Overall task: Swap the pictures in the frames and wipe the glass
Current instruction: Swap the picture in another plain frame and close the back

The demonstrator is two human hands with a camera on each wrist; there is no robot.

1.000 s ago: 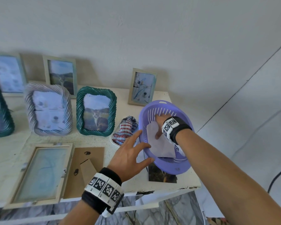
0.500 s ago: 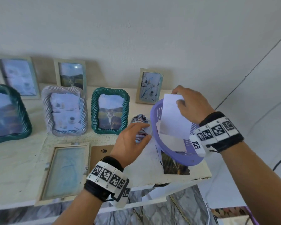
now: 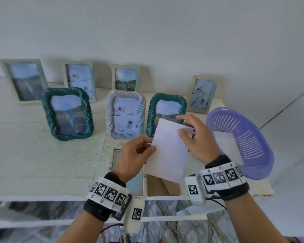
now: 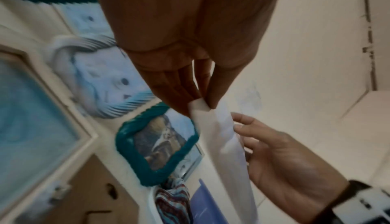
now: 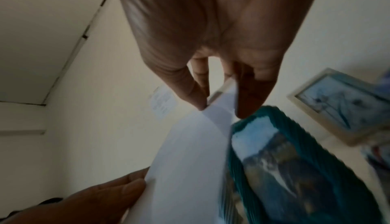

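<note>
A white-backed picture (image 3: 168, 149) hangs in the air above the table, blank side toward me. My left hand (image 3: 135, 155) pinches its left edge between thumb and fingers, as the left wrist view shows (image 4: 200, 106). My right hand (image 3: 195, 135) pinches its upper right corner (image 5: 219, 111). Beneath the picture lies an opened light wooden frame (image 3: 137, 183) with its glass facing up, and beside it the brown backing board (image 3: 158, 186). Both are mostly hidden by my hands and the picture.
A purple basket (image 3: 244, 137) with another white sheet in it stands at the table's right end. Several framed pictures stand along the wall: two green rope frames (image 3: 67, 113) (image 3: 165, 109), a grey rope frame (image 3: 126, 114), pale wooden ones. A striped cloth (image 4: 173, 201) lies by the basket.
My right hand lifted the picture out of the basket and carried it left over the opened frame. My left hand rose from the table and took its left edge.
</note>
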